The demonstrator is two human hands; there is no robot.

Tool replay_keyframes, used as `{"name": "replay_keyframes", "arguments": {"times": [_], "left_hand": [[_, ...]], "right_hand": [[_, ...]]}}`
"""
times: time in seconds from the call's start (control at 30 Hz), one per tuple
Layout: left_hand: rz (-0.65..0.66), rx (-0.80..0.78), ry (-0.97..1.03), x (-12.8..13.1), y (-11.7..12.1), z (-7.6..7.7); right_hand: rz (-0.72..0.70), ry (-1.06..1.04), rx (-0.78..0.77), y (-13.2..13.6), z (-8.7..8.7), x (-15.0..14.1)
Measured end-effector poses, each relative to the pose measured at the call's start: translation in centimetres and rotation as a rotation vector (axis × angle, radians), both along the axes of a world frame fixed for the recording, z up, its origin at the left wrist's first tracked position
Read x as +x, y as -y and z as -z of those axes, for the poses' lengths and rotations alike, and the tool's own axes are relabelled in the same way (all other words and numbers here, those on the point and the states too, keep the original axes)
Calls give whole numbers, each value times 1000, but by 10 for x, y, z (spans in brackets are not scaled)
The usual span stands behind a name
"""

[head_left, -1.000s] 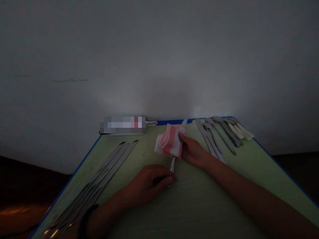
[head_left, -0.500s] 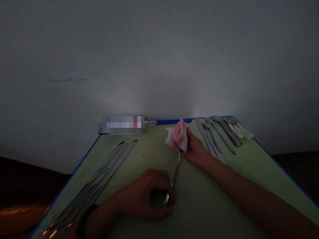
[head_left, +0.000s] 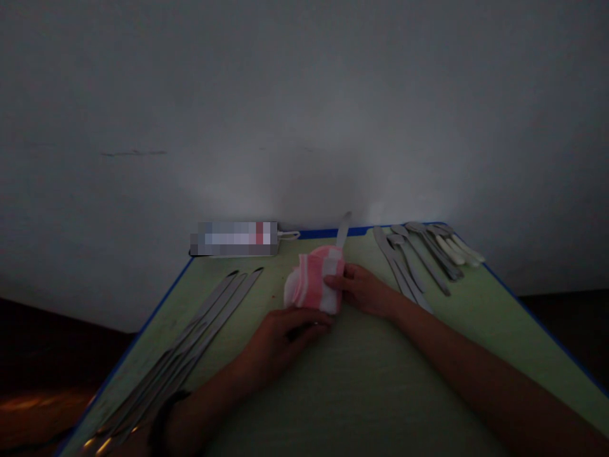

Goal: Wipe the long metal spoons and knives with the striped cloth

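Note:
A pink-and-white cloth (head_left: pixel 311 282) is folded around a table knife (head_left: pixel 343 231), whose blade sticks out past its far edge. My right hand (head_left: pixel 368 291) pinches the cloth from the right, thumb on top. Below the cloth, my left hand (head_left: pixel 283 339) is closed on the knife's handle, which is mostly hidden by the fingers. To the left lie several long table knives (head_left: pixel 223 311) side by side, their blades pointing away from me. On the right are more knives (head_left: pixel 397 270) and several spoons (head_left: pixel 415 228).
White-handled cutlery (head_left: pixel 461 251) lies at the far right of the green table (head_left: pixel 380 393). A blurred-out box-like object (head_left: pixel 235 240) with a white loop (head_left: pixel 289 235) stands at the back left edge. A grey wall (head_left: pixel 304 114) rises directly behind the table.
The cloth first moved outward along the knife to its tip, baring the handle, then came back toward my left hand, exposing the blade. My left hand dipped nearer me, then rose again.

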State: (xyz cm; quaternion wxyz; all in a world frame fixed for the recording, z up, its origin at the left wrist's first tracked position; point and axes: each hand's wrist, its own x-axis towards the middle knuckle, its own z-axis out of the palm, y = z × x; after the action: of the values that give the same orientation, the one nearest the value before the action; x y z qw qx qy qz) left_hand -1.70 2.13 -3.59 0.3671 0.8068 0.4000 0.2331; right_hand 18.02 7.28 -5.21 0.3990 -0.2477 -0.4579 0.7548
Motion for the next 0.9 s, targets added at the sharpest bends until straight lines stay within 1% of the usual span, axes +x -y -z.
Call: {"name": "replay_keyframes", "arguments": {"times": [0.07, 0.1, 0.13, 0.2, 0.27, 0.33, 0.4, 0.47, 0.57, 0.63, 0.67, 0.8, 0.83, 0.9], "left_hand": [[13, 7, -16, 0, 0, -5], [48, 12, -31, 0, 1, -8], [105, 19, -51, 0, 1, -11], [270, 52, -85, -2, 3, -18], [422, 112, -92, -4, 6, -22], [531, 175, -97, -4, 9, -22], [594, 219, -116, -2, 14, -20], [610, 229, -128, 1, 17, -19], [578, 209, -129, 6, 19, -20], [521, 204, -144, 8, 18, -21], [481, 205, -148, 8, 17, -20], [234, 211, -109, 5, 11, -12], [162, 200, -98, 5, 10, -10], [36, 160, -96, 4, 8, -6]], "right_hand": [[25, -30, -52, 1, -1, -2], [50, -43, -81, 1, -1, -3], [82, -57, -107, 1, -1, -5], [177, -102, -159, -1, 0, -7], [306, -185, -218, -4, 1, -9], [443, -278, -285, -9, 1, -9], [522, -341, -347, -13, 1, -8], [540, -362, -392, -15, -1, -7], [526, -346, -389, -15, -3, -7], [482, -279, -308, -11, -2, -8], [453, -216, -240, -9, -2, -8], [313, 186, 113, 2, -5, -8], [283, 270, 173, 4, -6, -7], [253, 360, 229, 6, -9, -5]]}}
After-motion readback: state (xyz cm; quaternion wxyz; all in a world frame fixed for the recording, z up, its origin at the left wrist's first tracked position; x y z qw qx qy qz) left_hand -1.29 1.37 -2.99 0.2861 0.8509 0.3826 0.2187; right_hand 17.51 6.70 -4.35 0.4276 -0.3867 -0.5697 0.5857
